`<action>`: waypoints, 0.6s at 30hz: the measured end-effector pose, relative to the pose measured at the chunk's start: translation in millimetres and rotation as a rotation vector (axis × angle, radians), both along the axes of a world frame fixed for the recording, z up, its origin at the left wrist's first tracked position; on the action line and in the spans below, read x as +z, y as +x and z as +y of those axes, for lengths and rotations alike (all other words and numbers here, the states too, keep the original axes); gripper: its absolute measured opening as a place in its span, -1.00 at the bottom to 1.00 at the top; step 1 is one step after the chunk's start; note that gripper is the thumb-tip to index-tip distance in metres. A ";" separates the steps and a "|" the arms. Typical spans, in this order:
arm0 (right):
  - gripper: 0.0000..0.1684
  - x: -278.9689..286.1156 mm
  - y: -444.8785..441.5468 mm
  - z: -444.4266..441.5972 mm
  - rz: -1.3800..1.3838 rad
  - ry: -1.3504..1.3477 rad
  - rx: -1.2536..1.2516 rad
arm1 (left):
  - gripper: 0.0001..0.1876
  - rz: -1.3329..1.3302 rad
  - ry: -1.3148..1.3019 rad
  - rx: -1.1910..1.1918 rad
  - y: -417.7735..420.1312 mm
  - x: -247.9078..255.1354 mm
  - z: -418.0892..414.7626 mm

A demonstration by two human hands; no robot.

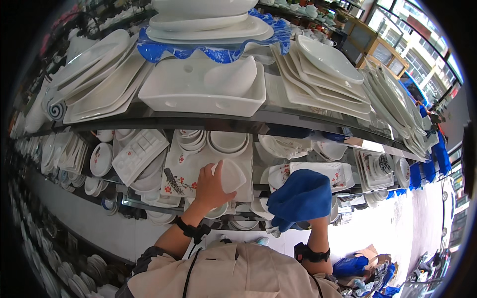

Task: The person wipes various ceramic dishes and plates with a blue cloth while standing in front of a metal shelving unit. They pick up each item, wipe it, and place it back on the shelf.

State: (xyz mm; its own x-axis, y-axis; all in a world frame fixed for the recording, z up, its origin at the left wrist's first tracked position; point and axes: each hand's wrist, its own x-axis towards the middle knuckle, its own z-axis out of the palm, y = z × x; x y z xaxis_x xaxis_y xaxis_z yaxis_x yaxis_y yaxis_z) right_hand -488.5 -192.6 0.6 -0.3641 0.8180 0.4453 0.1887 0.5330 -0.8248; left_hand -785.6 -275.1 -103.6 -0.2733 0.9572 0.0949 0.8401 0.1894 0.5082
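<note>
My left hand (209,188) grips a small white ceramic dish (233,178) by its edge, thumb at the near side and fingers at the far side. The dish is tilted above a square white plate (208,164) printed with red blossoms and a dark branch. Two stacks of small white bowls (228,143) stand at the back of that plate. A blue cloth (301,195) is draped over my right hand (319,221) and hides its fingers. Behind the cloth lies a white rectangular dish (339,175) with red blossoms.
The upper shelf's dark edge (201,122) runs above my hands. It bears a deep white rectangular dish (193,100), a blue wavy-rimmed glass dish (220,55) under stacked plates, and leaning square plates (309,85). Left of my hand, a compartment tray (139,156) leans. Blue bags (350,266) lie on the floor.
</note>
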 end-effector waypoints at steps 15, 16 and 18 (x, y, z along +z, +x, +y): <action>-0.49 -27.2 -26.5 -23.0 -0.098 0.172 0.082 | 0.29 -0.096 0.492 -0.767 72.0 74.4 -24.1; -0.51 -31.1 -19.4 -24.2 -0.045 0.129 0.115 | 0.17 -0.072 0.476 -0.774 84.5 79.1 -24.7; -0.65 -41.7 -1.3 -27.4 -0.014 0.111 0.110 | 0.11 0.099 0.447 -0.854 105.1 89.6 -21.3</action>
State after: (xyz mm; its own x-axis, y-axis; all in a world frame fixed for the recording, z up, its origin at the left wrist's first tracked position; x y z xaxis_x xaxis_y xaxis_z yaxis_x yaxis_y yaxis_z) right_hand -489.9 -220.0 -41.2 -0.4558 0.7189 0.5248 0.1351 0.6387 -0.7575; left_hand -680.5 -296.4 -14.0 0.5267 0.6994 0.4832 0.6478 -0.6983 0.3045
